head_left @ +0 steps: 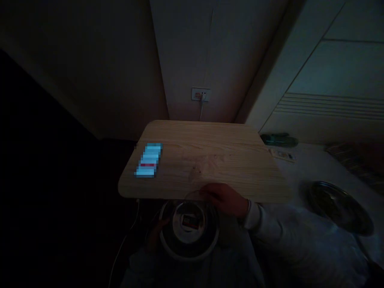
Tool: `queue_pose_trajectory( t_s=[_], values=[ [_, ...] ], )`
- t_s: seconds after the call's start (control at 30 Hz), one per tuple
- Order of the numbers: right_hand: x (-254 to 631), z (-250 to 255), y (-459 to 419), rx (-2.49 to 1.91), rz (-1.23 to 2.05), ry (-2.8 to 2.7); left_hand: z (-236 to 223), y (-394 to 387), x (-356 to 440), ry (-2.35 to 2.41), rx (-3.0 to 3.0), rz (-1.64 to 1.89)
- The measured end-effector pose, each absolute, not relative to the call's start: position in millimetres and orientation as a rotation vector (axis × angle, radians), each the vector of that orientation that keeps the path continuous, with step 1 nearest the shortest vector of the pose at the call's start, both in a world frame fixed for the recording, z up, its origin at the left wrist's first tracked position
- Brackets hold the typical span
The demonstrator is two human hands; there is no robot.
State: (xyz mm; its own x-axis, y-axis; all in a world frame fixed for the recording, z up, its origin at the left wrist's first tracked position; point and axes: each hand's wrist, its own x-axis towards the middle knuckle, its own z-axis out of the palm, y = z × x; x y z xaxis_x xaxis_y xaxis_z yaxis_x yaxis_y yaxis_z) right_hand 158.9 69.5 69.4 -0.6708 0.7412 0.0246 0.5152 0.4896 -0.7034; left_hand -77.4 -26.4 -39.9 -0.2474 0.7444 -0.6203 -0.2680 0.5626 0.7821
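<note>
A round bowl-like container with a pale rim and a shiny inner ring is below the front edge of the table. A small dark label with red on it shows at its middle. My left hand grips the container's left side, its fingertips over the rim; the rest fades into the dark. At the table's front edge, my right hand is closed, fingertips pressed together above the container's upper right rim. Something thin and see-through shows faintly by those fingertips, too dim to name.
The wooden table carries a lit phone at left. A wall socket with a plugged-in cable is behind. At right, a green bottle, a small pale packet and a round metal tray lie on a pale surface.
</note>
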Motion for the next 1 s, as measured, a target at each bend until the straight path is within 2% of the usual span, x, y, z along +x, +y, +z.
queue_pose_trajectory(
  t_s=[0.27,0.47,1.0],
  values=[
    [189,71,97,-1.422,0.665,-2.121,-39,-14,-66,1.506,0.521,0.959],
    [182,67,111,-1.477,0.554,-2.168,-29,-19,-68,1.527,0.512,0.967],
    [200,70,98,-1.376,0.731,-2.156,-32,-12,-62,1.516,0.616,0.921]
  ],
)
